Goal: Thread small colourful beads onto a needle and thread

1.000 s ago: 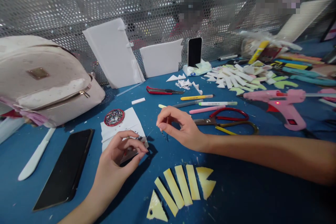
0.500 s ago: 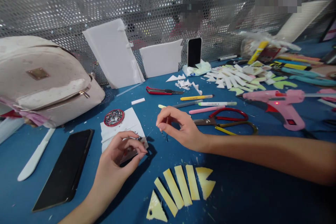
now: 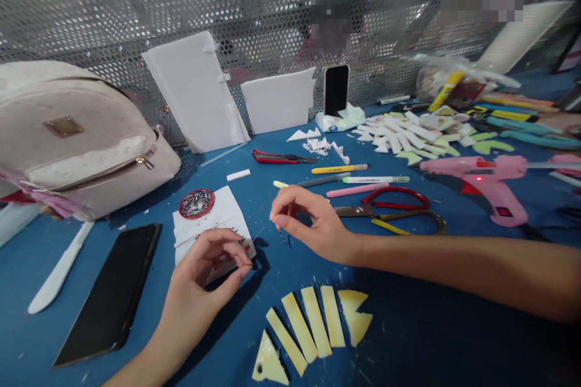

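Note:
My right hand [image 3: 313, 224] is closed in a pinch over the middle of the table. A thin strand with small dark beads [image 3: 285, 237] hangs from its fingertips. My left hand [image 3: 213, 272] is curled just left of it, thumb and fingertips drawn together; whatever they hold is too small to make out. Behind the left hand lies folded white paper [image 3: 236, 211] with tiny dark and red bits on it. A round red dish of small beads [image 3: 196, 203] sits on that paper. Nearer me, yellow foam strips [image 3: 316, 321] are laid between a triangular head piece [image 3: 270, 360] and a notched tail piece [image 3: 354, 314].
Left are a black phone [image 3: 111, 296], a white plastic knife [image 3: 61, 269] and a backpack [image 3: 82, 139]. Behind my right hand lie scissors [image 3: 394, 198], markers [image 3: 376, 179] and a box cutter [image 3: 276, 158]. A pink glue gun [image 3: 481, 178] and foam scraps [image 3: 408, 133] are right.
Very little differs. My left hand's fingertips have shifted slightly left, and the beaded strand under my right hand hangs a little differently.

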Available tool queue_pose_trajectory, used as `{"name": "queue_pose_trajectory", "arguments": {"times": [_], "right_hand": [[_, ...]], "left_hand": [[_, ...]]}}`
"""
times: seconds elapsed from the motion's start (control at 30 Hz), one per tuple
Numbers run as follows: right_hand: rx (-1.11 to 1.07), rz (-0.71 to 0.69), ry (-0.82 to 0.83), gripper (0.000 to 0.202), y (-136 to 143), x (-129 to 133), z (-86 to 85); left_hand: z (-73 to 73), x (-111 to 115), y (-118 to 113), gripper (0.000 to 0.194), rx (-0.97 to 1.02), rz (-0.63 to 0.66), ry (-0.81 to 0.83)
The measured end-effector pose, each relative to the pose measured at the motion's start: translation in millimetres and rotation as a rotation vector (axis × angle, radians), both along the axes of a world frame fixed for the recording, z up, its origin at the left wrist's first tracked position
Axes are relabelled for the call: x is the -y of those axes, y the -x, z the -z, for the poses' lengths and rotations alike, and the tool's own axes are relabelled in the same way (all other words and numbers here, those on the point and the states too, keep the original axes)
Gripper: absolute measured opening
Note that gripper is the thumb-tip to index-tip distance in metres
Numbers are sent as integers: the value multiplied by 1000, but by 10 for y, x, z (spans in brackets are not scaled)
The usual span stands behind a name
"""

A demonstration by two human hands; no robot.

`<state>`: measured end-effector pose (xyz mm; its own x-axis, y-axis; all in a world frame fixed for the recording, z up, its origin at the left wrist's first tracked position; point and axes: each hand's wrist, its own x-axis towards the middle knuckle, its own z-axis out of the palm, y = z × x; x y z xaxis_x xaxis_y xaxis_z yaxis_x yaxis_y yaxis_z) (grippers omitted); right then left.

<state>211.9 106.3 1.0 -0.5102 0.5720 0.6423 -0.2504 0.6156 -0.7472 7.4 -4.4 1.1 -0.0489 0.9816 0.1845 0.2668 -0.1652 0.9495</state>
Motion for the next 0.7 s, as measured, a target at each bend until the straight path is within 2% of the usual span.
{"name": "queue_pose_trajectory", "arguments": {"times": [0.13, 0.23, 0.7], "right_hand": [[5, 0, 4, 8, 1, -5, 5], [-1, 5, 3, 7, 0, -8, 2], [6, 0, 8, 7, -8, -22, 19]], "left_hand": [[4, -3, 46, 13, -122, 21, -60], [4, -2, 60, 17, -198, 43, -83], [-23, 3, 44, 18, -187, 4, -63]]}}
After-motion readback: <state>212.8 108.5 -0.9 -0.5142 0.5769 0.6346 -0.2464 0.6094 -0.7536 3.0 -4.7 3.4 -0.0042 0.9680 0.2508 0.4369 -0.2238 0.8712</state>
